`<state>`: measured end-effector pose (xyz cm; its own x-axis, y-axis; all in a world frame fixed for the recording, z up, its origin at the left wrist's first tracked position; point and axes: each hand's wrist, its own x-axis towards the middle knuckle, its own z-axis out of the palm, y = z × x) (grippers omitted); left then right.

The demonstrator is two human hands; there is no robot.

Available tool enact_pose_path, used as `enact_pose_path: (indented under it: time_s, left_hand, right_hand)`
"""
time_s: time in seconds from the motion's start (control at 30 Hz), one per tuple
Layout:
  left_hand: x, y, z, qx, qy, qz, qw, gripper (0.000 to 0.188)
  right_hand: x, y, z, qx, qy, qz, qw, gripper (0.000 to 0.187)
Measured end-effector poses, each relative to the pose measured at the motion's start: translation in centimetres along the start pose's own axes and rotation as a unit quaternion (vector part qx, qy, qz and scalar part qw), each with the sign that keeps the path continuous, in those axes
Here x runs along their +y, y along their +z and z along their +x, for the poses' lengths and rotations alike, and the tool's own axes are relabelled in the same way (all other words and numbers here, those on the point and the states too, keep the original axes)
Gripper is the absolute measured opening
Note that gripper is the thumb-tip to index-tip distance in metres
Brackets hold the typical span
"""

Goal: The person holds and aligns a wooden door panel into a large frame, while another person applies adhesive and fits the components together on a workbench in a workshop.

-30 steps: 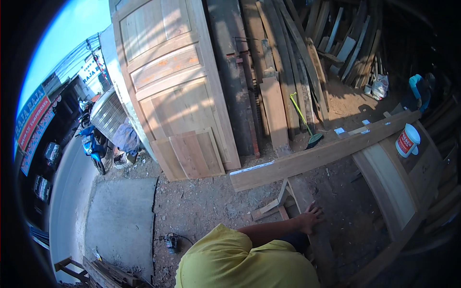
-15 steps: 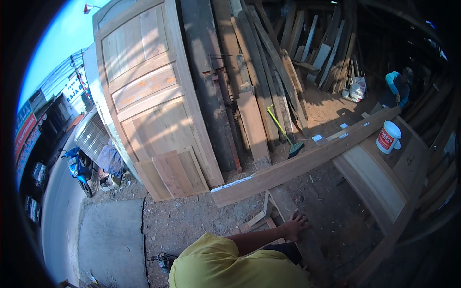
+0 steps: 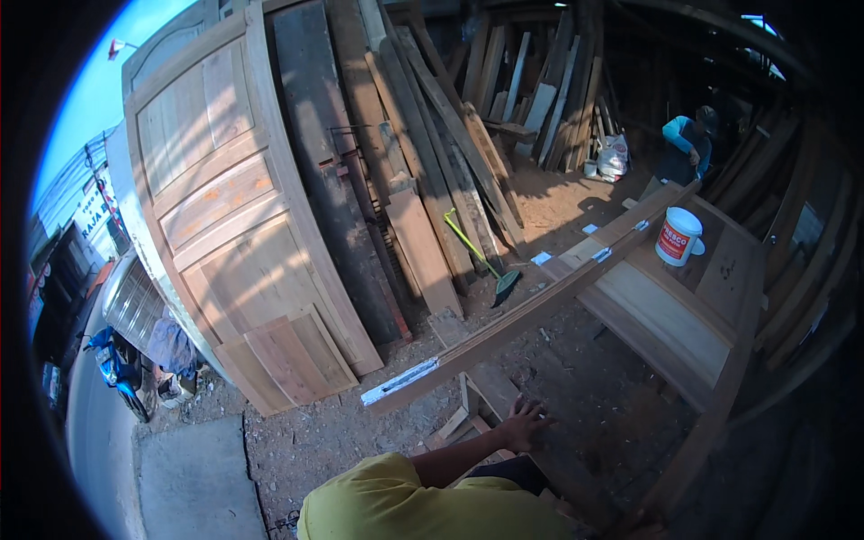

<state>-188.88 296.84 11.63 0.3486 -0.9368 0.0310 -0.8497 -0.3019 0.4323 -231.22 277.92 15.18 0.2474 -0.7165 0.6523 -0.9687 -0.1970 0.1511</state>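
My left hand [image 3: 525, 426] lies with its fingers spread on a dark wooden plank [image 3: 562, 468] below me, gripping nothing. Just beyond it a long wooden beam [image 3: 513, 326] runs from near left to far right, with white patches along its upper side. Small joined wood pieces [image 3: 461, 416] lie left of the hand. At the lower right, another long wooden piece [image 3: 706, 441] comes down into shadow. A dim shape at its near end may be my right hand [image 3: 643, 524]; its fingers cannot be made out.
A white bucket [image 3: 677, 238] stands on a wooden panel door [image 3: 666, 301]. Another panel door [image 3: 225, 180] and many boards lean upright. A green-handled broom [image 3: 472, 243] rests there. A person [image 3: 688, 144] is at the far right; a blue motorbike [image 3: 117, 369] stands by the road.
The view has swung right, so the scene sits further left. The long beam has rolled, showing more of its patched upper side. My left hand stays on the plank.
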Motion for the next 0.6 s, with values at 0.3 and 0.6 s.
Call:
enact_pose_path:
  time_s: [0.3,0.6]
  left_hand:
    - [0.4,0.0,0.9,-0.019,0.006,-0.015,1.0,0.089]
    - [-0.5,0.4,0.1,-0.009,0.002,0.03,1.0,0.09]
  right_hand:
    - [-0.4,-1.3,0.4,0.031,0.079,0.269,0.96,0.065]
    - [0.0,-6.3,-1.4,-0.194,0.051,0.256,0.946,0.044]
